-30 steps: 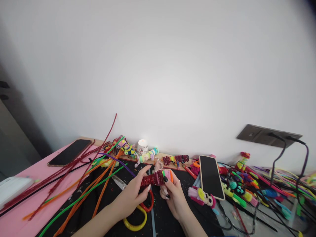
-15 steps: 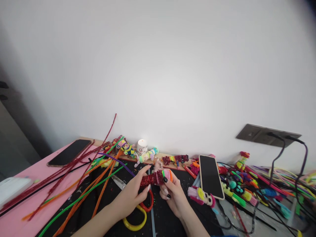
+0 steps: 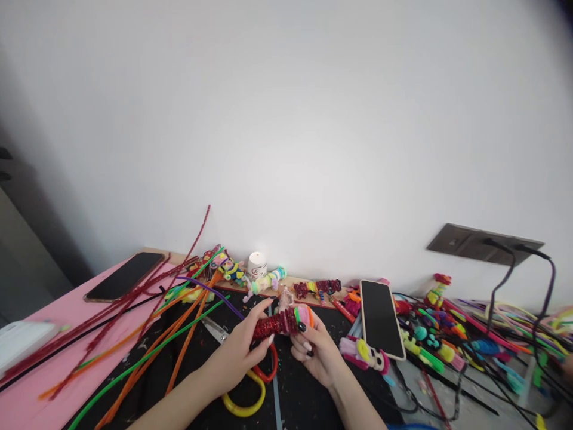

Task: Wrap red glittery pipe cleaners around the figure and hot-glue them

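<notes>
Both my hands hold a small pipe-cleaner figure [image 3: 280,322] just above the black mat [image 3: 295,400]. It is a sparkly red coil with green, pink and orange rings at its right end. My left hand [image 3: 237,355] grips the red coil from the left, index finger stretched over the top. My right hand [image 3: 316,352] pinches the ringed right end with thumb and fingers. Under my hands lie scissors with yellow and red handle loops [image 3: 250,391].
Long red, orange, green and purple pipe cleaners [image 3: 147,334] fan out on the left over the pink surface [image 3: 27,394]. One phone [image 3: 125,276] lies far left, another [image 3: 379,319] at right. Finished figures and a white jar [image 3: 256,264] line the wall; cables and scraps [image 3: 470,352] clutter the right.
My hands and the figure have stayed almost in place; the fingers of my right hand shifted slightly on the ringed end.
</notes>
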Available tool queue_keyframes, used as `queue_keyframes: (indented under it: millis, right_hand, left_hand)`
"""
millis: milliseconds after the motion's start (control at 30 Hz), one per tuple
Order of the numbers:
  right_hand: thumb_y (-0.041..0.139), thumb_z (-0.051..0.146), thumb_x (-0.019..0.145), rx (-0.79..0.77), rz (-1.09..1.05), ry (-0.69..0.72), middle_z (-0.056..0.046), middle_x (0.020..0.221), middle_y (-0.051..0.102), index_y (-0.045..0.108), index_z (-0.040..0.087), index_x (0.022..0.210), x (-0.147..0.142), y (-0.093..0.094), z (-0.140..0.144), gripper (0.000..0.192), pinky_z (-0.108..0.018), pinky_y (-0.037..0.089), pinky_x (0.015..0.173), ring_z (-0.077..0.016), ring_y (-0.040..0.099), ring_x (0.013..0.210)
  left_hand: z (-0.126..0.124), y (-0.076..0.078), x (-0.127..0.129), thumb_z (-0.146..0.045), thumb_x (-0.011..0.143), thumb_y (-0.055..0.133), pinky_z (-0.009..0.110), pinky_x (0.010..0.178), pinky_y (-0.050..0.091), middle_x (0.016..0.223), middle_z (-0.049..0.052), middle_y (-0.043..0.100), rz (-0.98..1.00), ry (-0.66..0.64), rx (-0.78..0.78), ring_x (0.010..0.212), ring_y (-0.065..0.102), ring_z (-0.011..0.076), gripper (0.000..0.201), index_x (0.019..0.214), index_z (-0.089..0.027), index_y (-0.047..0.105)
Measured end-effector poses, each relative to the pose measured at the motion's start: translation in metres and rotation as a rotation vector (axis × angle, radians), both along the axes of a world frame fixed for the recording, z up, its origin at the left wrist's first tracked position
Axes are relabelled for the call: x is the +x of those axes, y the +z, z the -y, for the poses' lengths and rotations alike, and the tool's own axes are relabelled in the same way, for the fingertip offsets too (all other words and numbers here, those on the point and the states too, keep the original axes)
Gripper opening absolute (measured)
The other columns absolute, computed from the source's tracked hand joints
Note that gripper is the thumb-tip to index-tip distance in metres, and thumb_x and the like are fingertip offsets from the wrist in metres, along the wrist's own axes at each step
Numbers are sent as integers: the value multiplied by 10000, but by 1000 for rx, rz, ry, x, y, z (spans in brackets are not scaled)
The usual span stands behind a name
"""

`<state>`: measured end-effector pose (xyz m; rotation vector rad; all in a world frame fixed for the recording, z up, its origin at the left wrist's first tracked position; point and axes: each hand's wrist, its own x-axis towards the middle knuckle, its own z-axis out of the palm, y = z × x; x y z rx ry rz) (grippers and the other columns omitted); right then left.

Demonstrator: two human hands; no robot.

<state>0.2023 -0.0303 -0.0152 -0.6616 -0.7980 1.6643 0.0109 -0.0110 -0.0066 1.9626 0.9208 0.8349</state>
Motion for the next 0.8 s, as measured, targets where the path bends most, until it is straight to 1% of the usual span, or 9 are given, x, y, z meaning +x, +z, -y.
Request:
queue_keyframes:
  millis: [100,300,367,467,667,800]
  right_hand:
    - [745,326,710,-5,-2,17,108,429,333,600,214,945,3,3,1,298,-185,125,404,-35,150,391]
    - [782,330,671,-23,-38,148,107,414,401,557,251,1043,10,6,4,442,-146,143,376,-36,175,375]
    - [788,333,666,-1,-53,199,108,412,433,529,259,1076,12,5,3,491,-129,159,361,-31,187,359]
    - [767,299,696,53,-105,269,106,420,472,507,267,1103,14,1,2,484,-113,185,337,-26,203,334]
    - [736,273,728,77,-145,291,95,433,507,512,268,1087,15,-3,-1,424,-108,208,324,-26,218,322]
    - [740,274,725,50,-131,255,90,435,506,509,252,1071,14,-2,0,416,-109,192,325,-27,222,333]
  left_hand:
    - [0,4,0,-224,870,422,356,904,418,1107,70,563,-13,-11,-23,943,561,175,534,1364,-240,222]
    - [1,6,0,-220,872,423,371,938,399,1163,90,552,-20,-17,-32,1014,552,189,535,1362,-239,210]
    - [2,6,-1,-220,869,430,372,937,402,1174,88,555,-23,-17,-30,1021,554,191,541,1364,-247,211]
    - [2,6,-1,-228,870,435,378,938,404,1181,89,562,-19,-24,-17,1033,555,195,536,1361,-255,221]
    - [2,8,-1,-243,870,437,382,945,403,1194,99,563,-7,-25,-10,1055,554,203,529,1357,-253,230]
    - [3,8,-1,-254,870,433,398,960,392,1194,98,567,-23,-8,-15,1077,545,213,526,1359,-256,238]
